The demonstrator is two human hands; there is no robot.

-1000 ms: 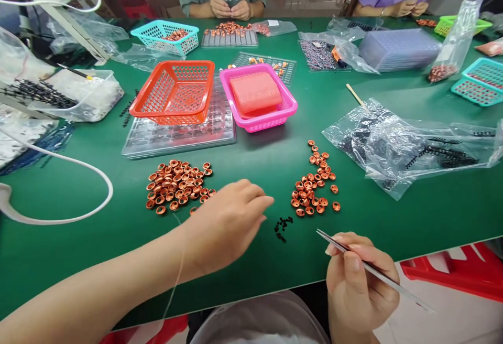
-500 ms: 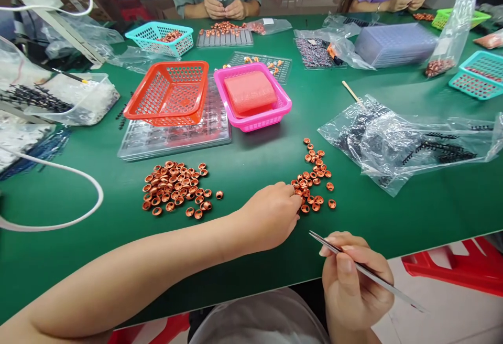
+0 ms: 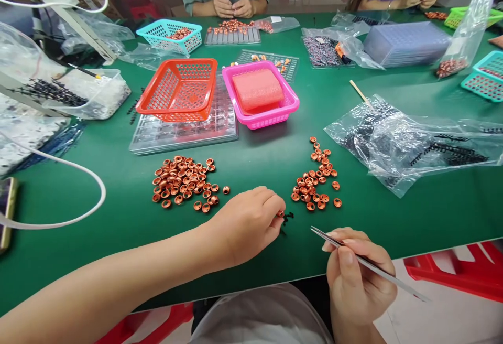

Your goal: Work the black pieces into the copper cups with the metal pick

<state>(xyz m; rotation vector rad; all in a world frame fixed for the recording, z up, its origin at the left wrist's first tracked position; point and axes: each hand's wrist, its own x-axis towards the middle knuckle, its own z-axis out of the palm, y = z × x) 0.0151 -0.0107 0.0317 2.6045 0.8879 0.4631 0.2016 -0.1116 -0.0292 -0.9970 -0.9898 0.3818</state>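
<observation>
Between the fingertips of my left hand is a small copper-coloured ring. Small black pieces show beside those fingertips, just above the green table. My right hand holds metal tweezers, their tips pointing left toward my left hand. A loose pile of copper rings lies beyond the tweezers, and a denser pile lies on the left, beyond my left forearm.
A red basket rests on stacked clear trays, beside a pink basket. Plastic bags with black parts lie to the right. A white cable loops at left. Two people sit opposite.
My left hand has drawn back leftward from the right pile with a copper ring, and black pieces now show at its fingertips. The view has shifted slightly; my right hand still holds the tweezers.
</observation>
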